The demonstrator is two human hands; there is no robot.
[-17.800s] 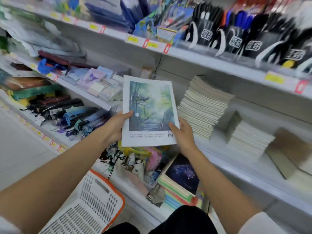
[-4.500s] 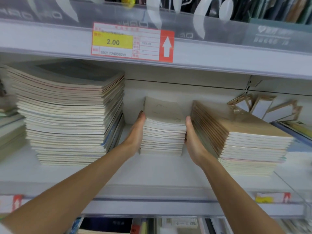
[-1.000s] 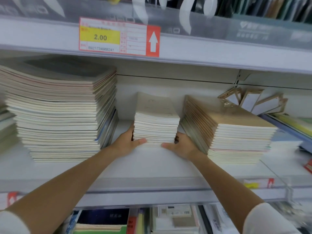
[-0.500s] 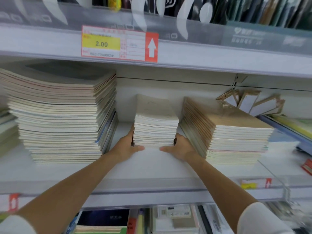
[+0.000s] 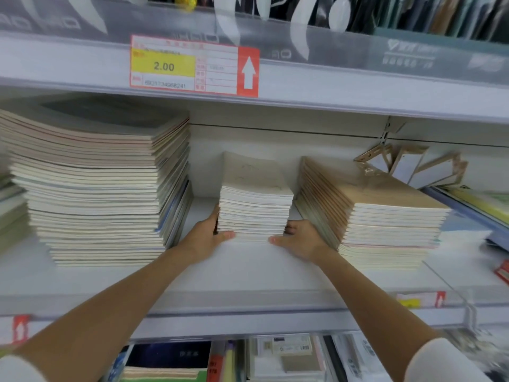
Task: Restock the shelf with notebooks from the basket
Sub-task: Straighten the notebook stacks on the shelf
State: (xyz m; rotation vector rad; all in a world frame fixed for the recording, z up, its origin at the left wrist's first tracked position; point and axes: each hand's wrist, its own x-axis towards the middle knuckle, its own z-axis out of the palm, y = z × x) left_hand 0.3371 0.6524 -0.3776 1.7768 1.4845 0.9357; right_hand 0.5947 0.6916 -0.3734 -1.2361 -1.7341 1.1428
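Shelf (image 5: 248,274): carries three piles.
Small notebook pile (image 5: 254,213): frame centre, between bigger piles.
Left hand (image 5: 205,238), right hand (image 5: 298,239): fingers clasp the pile's base on both sides, probably to square it.

Stationery shop: price tag (image 5: 194,67), stacked notebooks (image 5: 96,183)

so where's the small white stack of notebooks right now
In the head view the small white stack sits mid-shelf, between the tall stack on its left and the brown-covered stack on its right, with the left hand and right hand at its base.
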